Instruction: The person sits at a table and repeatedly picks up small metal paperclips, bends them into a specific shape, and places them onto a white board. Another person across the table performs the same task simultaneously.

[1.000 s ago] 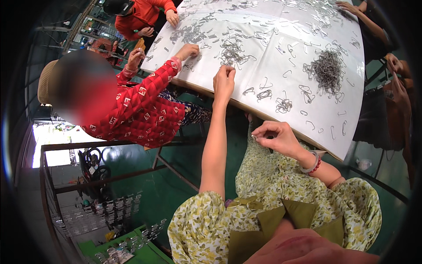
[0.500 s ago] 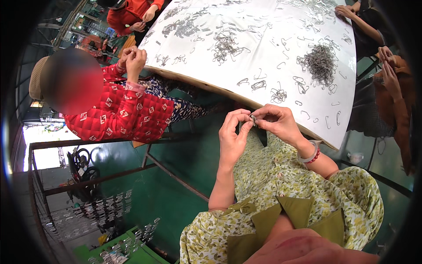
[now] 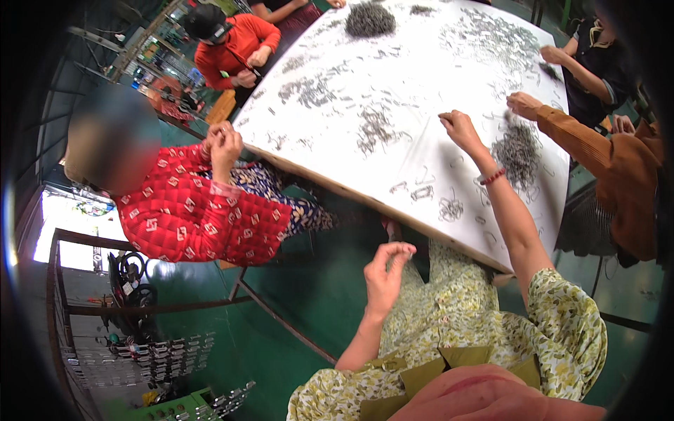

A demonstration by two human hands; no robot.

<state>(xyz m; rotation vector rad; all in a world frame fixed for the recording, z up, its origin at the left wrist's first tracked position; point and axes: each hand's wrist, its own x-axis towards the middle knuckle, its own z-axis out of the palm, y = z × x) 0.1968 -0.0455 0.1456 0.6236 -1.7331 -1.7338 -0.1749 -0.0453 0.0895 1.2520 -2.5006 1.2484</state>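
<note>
head view: my right hand (image 3: 460, 128) reached out over the white counter (image 3: 393, 77), fingers curled down onto loose metal clips (image 3: 375, 130) lying just leftward; my left hand (image 3: 388, 270) hung nearer me, pinched, contents unclear.

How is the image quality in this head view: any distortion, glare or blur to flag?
Head view: strong fisheye, the white table edge bows and a black vignette rings the frame; the bright opening at lower left is blown out; the left hand and right hand look reasonably sharp; the small metal pieces are too fine to resolve.
</note>
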